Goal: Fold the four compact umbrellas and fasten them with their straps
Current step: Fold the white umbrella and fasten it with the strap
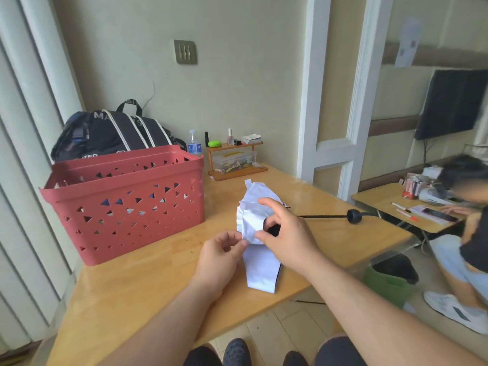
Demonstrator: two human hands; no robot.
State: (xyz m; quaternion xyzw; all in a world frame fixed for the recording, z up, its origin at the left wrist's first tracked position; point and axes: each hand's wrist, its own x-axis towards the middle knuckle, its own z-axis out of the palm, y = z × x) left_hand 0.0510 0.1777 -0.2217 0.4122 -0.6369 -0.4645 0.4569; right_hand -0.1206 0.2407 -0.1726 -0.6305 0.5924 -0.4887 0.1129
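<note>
A pale lilac-white compact umbrella with a dark lining is held above the wooden table, its canopy partly gathered. My left hand pinches a fold of the fabric at its lower left edge. My right hand grips the bunched canopy, thumb and fingers curled around it. A narrow strap tab sticks up at the umbrella's far end. A thin black shaft runs right from under my right hand to a round black handle near the table's right edge.
A red perforated basket stands at the left, with dark shapes showing through its holes. Behind it sit a black backpack, a water bottle and a small wooden shelf. A person sits at a second table on the right.
</note>
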